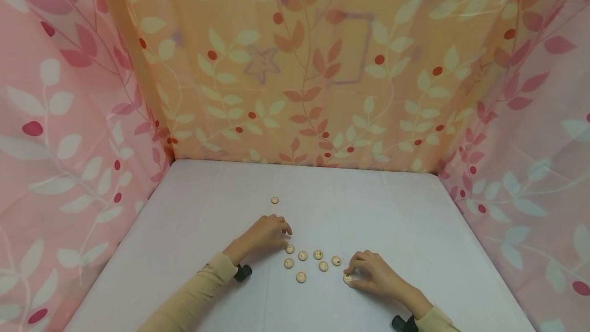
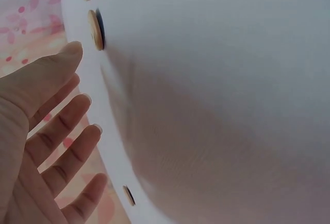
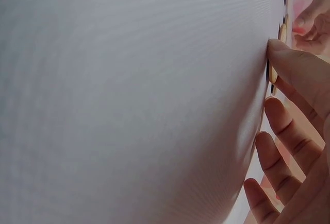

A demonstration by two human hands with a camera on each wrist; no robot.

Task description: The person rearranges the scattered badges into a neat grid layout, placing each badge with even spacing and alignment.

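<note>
Tan sleeve (image 1: pixel 191 293), lower left | left hand (image 1: pixel 264 233), middle: grip spread | right hand (image 1: pixel 377 276): grip pinching wooden disc (image 1: pixel 348 278), lower right | best hold its edge softly so it won't slip

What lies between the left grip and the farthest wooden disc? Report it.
The head view shows only bare white tabletop between the left grip and the farthest disc.
</note>
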